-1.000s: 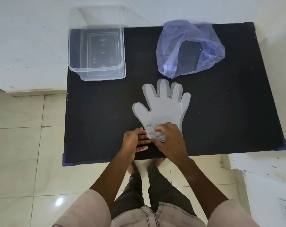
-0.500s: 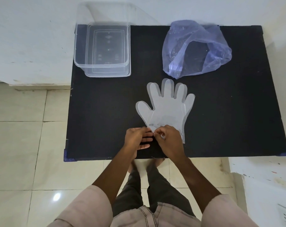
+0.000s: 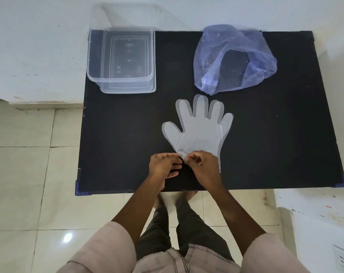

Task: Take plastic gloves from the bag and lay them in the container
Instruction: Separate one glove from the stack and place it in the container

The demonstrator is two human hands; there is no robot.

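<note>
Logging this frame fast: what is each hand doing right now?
Left hand: fingers pinched at the cuff edge of the plastic glove.
Right hand: closed, pinching the same cuff edge.

Under my hands point(image 3: 184, 166) lies a thin, cloudy plastic glove point(image 3: 201, 131) on the matt black worktop point(image 3: 117, 144); beyond it, a clear glossy plastic container point(image 3: 92, 56) and a filmy bluish plastic bag point(image 3: 263, 62).
</note>
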